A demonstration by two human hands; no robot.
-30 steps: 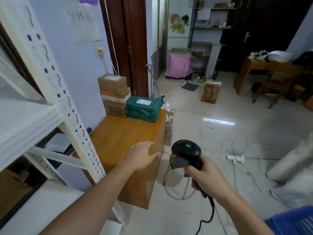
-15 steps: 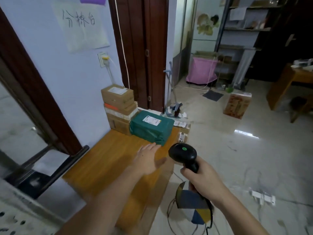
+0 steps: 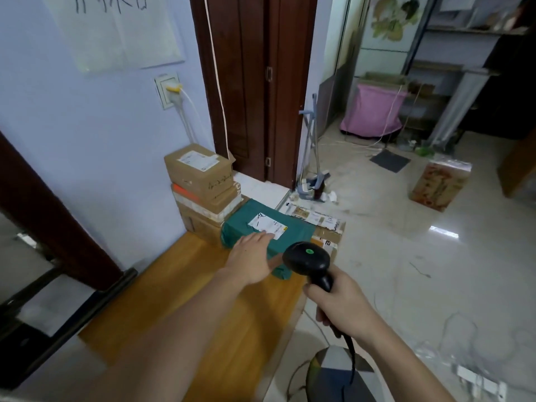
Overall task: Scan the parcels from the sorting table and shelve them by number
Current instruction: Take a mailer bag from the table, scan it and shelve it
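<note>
The green parcel (image 3: pixel 268 230) lies at the table's (image 3: pixel 162 288) far right corner, beside stacked cardboard boxes (image 3: pixel 203 187). The left hand (image 3: pixel 251 256) rests flat-fingered on it; the right hand (image 3: pixel 338 307) grips the scanner (image 3: pixel 307 261). Scanning seems next: aim at the label (image 3: pixel 268 224).

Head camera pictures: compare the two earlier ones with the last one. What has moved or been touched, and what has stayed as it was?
The person has stepped closer to the table. The left hand has reached forward from the table's near end, and its straight fingers now rest on the green parcel by its white label. The right hand still grips the scanner. The green parcel and the stack of brown boxes have not moved.
</note>
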